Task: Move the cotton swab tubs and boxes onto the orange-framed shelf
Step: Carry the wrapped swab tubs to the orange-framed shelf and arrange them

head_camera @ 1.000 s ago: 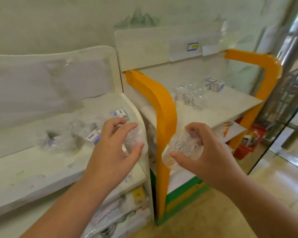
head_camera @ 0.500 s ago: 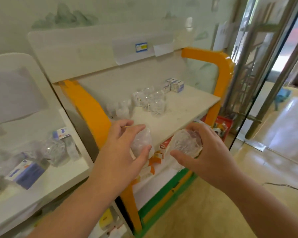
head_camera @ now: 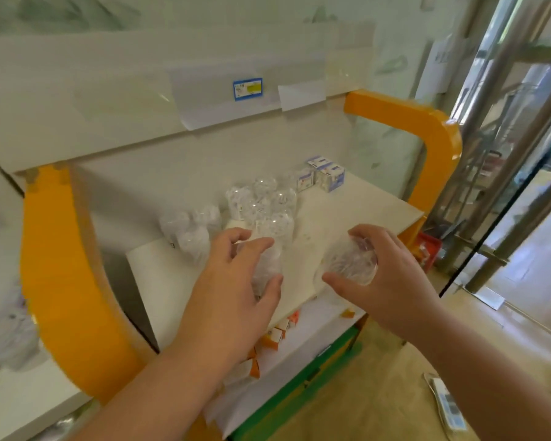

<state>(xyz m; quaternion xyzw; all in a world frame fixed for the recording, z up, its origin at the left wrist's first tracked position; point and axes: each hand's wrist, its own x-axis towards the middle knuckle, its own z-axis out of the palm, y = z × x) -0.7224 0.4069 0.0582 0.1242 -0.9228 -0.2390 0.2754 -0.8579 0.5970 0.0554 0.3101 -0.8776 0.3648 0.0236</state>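
My left hand (head_camera: 233, 294) grips a clear cotton swab tub (head_camera: 264, 265) above the front of the white board of the orange-framed shelf (head_camera: 436, 138). My right hand (head_camera: 388, 272) holds a second clear tub (head_camera: 352, 262) over the board's front right edge. Several clear tubs (head_camera: 261, 202) stand in a cluster at the back middle of the board. Three small blue-and-white swab boxes (head_camera: 326, 176) sit at the back right. More clear tubs (head_camera: 4, 329) show blurred on the neighbouring white shelf at far left.
The shelf board (head_camera: 347, 211) has bare surface on its right half. Below it a lower board carries orange-and-white cartons (head_camera: 277, 335). A red basket (head_camera: 428, 253) stands beside the right post. Glass doors with metal bars (head_camera: 503, 128) fill the right; a flat packet (head_camera: 446, 402) lies on the floor.
The view has swung right, away from the white shelf and onto the orange-framed shelf. Both hands, each still holding a tub, have moved up and forward over its board.
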